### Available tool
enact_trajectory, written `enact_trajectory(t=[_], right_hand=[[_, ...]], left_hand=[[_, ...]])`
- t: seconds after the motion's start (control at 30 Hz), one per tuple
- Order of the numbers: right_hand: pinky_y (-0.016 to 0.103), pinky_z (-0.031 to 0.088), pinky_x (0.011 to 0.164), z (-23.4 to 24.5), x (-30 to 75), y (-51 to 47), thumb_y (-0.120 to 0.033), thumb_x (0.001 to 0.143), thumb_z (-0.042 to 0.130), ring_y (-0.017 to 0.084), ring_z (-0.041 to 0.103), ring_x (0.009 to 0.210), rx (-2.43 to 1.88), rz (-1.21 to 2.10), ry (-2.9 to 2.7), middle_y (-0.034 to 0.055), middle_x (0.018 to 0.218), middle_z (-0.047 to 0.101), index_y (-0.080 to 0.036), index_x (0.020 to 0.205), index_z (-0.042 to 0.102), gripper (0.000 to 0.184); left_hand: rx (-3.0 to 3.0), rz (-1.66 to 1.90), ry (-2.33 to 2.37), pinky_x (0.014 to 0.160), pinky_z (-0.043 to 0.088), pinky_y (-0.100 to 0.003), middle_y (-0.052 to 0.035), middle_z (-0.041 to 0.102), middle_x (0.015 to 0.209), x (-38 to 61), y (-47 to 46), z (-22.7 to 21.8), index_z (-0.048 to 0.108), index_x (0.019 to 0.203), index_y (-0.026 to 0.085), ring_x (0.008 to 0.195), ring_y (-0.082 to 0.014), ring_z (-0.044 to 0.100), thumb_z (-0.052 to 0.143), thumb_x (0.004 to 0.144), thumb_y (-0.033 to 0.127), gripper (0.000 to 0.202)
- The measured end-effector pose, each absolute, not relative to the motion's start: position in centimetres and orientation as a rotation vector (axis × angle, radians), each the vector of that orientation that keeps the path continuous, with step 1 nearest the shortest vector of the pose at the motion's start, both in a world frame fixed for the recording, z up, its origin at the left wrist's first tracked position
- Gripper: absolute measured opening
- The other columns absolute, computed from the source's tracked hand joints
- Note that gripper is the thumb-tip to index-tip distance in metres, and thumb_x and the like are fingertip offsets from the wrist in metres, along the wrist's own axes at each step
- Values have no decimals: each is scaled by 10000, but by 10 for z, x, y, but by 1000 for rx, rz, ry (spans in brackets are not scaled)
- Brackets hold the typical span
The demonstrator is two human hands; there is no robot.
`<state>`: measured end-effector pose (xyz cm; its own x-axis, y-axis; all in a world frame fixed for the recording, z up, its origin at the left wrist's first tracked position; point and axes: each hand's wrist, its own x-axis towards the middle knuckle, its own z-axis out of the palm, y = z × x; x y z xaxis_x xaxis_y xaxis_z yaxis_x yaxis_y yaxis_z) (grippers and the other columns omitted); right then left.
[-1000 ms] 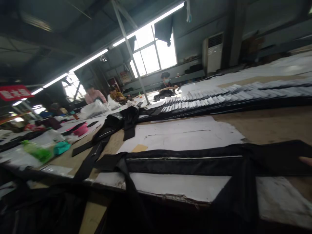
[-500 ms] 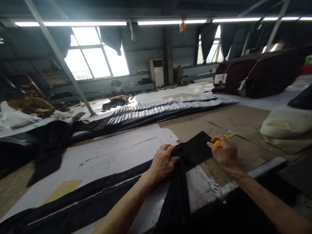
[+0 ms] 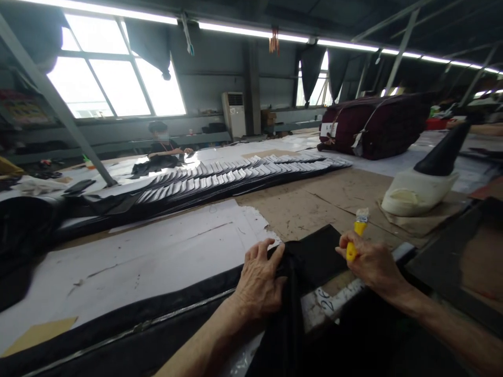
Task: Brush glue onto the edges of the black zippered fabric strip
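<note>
Brush (image 3: 359, 229) gripped in the right hand (image 3: 371, 262) points bristles away, likely sparing the black fabric (image 3: 320, 256) just left of it on the counter (image 3: 302, 201); the left hand (image 3: 260, 283), loosely spread atop, seemingly steadies it.

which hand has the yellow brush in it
The right hand: its fingers close around the handle of the yellow brush. The left hand has no brush; it rests on the black zippered fabric.
</note>
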<state>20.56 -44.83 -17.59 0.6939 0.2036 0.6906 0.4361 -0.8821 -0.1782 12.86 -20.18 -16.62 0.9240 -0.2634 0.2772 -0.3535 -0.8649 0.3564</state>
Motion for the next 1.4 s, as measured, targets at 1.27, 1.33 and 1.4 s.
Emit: enact_trajectory(t=[1.27,1.33,1.4], right_hand=[[190,468,552,-137,154,-438,-209,836,533,93,587,583,-2246,-706,-870,-11,703,614,-209,783,473,80],[195,455,542,-122,152,-452,-283,850,517,99,582,584,-2230,-550,-698,3,693,622,-196,780,515,112],[211,428,489,-104,152,-473,-412,842,504,122,569,559,-2124,-414,-468,31,675,634,-187,798,537,232]], left_hand=[[2684,737,-679,1010,407,-369,-115,399,1385,121,-201,-220,267,1389,143,1273,-249,359,323,764,47,635],[2626,817,-713,962,443,-358,-106,469,1329,133,-197,-236,70,1442,220,1211,-228,443,278,821,47,677],[2630,781,-732,900,478,-374,-100,507,1292,144,-195,-243,-44,1438,246,1138,-238,508,276,835,60,708]])
